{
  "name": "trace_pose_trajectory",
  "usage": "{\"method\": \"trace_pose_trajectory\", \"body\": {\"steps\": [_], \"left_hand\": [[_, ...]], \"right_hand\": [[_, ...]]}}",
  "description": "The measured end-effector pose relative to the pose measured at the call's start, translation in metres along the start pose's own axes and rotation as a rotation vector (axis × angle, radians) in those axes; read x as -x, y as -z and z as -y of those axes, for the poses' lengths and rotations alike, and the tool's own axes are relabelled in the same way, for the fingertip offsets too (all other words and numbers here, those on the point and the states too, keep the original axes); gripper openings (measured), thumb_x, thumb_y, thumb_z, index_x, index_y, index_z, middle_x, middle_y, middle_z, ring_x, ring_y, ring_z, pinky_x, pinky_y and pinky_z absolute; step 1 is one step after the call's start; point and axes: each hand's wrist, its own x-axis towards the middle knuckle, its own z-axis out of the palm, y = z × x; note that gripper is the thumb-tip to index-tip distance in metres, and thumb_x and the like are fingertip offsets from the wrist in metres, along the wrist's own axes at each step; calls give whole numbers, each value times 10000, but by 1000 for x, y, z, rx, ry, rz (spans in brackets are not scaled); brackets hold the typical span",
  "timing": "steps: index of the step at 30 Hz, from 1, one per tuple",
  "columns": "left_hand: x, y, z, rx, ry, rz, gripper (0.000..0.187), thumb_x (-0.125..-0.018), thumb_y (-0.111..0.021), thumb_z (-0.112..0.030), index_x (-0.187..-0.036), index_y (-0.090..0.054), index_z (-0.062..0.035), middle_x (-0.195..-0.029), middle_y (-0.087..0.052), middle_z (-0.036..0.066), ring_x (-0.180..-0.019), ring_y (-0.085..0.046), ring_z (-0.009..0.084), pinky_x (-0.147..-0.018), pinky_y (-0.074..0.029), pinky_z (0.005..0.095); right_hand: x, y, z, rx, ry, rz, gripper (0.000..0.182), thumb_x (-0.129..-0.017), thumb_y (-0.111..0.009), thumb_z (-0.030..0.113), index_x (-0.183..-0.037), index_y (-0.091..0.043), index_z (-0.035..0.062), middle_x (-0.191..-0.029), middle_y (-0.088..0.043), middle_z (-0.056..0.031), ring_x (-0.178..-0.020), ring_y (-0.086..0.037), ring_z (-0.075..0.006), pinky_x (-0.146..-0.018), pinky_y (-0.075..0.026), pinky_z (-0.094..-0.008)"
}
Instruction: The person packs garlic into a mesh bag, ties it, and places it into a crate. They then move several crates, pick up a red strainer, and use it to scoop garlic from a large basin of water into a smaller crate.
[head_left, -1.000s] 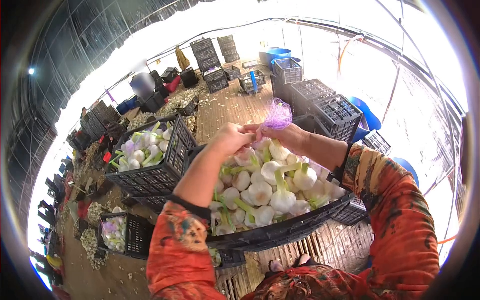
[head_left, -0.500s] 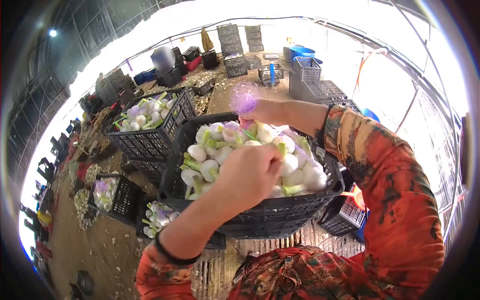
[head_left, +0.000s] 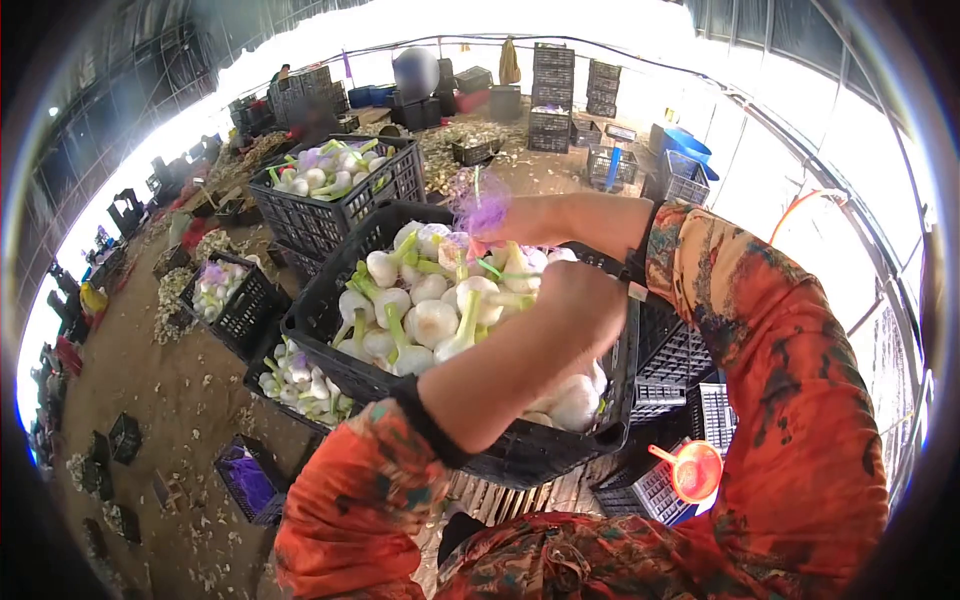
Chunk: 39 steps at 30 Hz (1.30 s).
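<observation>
A black plastic crate (head_left: 345, 365) full of white garlic bulbs (head_left: 435, 322) with short green stems stands in front of me. My right hand (head_left: 492, 222) reaches over its far side, closed on a purple mesh net bag (head_left: 483, 208) that bunches up above the fingers. My left hand (head_left: 585, 300) is over the right part of the crate, its back towards me and its fingers curled. What those fingers hold is hidden. A thin green strand (head_left: 510, 274) runs between the two hands, over the bulbs.
Left of my crate stands a stacked crate (head_left: 335, 215) of garlic, with smaller filled crates (head_left: 222, 300) below. A purple-lined crate (head_left: 250, 480) sits on the littered floor. An orange strainer (head_left: 695, 470) lies on crates at lower right. Crate stacks (head_left: 552, 85) and a blue tub (head_left: 688, 145) stand behind.
My left hand has moved right and slightly up across the crate. My right hand still grips the net bag. The view has turned, showing more floor and the orange strainer.
</observation>
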Motion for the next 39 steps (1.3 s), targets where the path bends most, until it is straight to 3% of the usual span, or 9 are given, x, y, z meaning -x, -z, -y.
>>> {"method": "trace_pose_trajectory", "body": {"steps": [6,10,12,14,16,18,22,32,39], "left_hand": [[-48,-34,34,24,98,-218,259,-792,-478,-222,-859,-623,-19,-930,-621,165,-864,-605,296,-750,-480,384],[-22,-30,35,33,-230,-127,332,-789,-523,-299,-853,-609,14,-934,-597,204,-901,-565,343,-801,-443,399],[-3,-26,45,41,-444,-107,275,-760,-566,-245,-861,-604,8,-942,-592,196,-898,-566,328,-813,-436,395],[25,-11,52,135,-513,-75,225,-737,-589,-179,-882,-600,-6,-941,-590,180,-873,-570,322,-791,-446,392],[54,19,53,218,-440,116,221,-730,-599,-158,-908,-600,-27,-915,-598,160,-854,-570,312,-779,-452,375],[67,46,71,364,-670,11,231,-708,-637,-171,-879,-602,-20,-871,-609,134,-760,-597,254,-686,-476,331],[41,100,68,249,-443,-166,274,-659,-693,-212,-834,-609,-18,-781,-597,85,-621,-578,168,-546,-444,281],[-79,38,38,-91,-526,515,362,-635,-694,-250,-941,-629,-68,-823,-614,100,-778,-588,226,-722,-461,310],[-86,5,27,-168,-384,595,273,-624,-689,-217,-847,-624,-73,-845,-624,112,-800,-588,264,-707,-458,338]], "right_hand": [[0,-1,-7,155,131,-5,237,-844,-415,208,-885,-592,56,-863,-576,-90,-776,-561,-249,-695,-466,-366],[3,-7,-2,249,108,-91,241,-829,-447,235,-883,-600,57,-832,-599,-88,-775,-574,-249,-683,-473,-352],[5,-16,3,-87,-263,-138,330,-854,-413,349,-987,-591,105,-1011,-595,-97,-928,-540,-216,-835,-401,-366],[-1,-38,-6,-201,-305,-405,244,-783,-528,275,-867,-622,66,-804,-631,-93,-747,-598,-226,-660,-476,-333],[-14,-61,-30,533,-35,-471,258,-763,-553,301,-862,-624,73,-797,-627,-87,-726,-593,-217,-656,-474,-351],[-23,-74,-14,21,-393,-564,254,-718,-596,305,-846,-633,89,-811,-633,-90,-759,-600,-218,-668,-461,-362],[-22,-88,-5,-236,-341,-797,246,-720,-589,295,-853,-631,92,-823,-631,-90,-776,-597,-219,-682,-456,-362],[-51,-107,-15,-324,-278,-1086,230,-725,-573,270,-871,-627,100,-851,-627,-91,-819,-591,-224,-717,-444,-364],[-19,-123,-5,-349,-265,-1021,222,-729,-562,252,-883,-623,106,-871,-625,-91,-849,-586,-228,-742,-436,-365]]}}
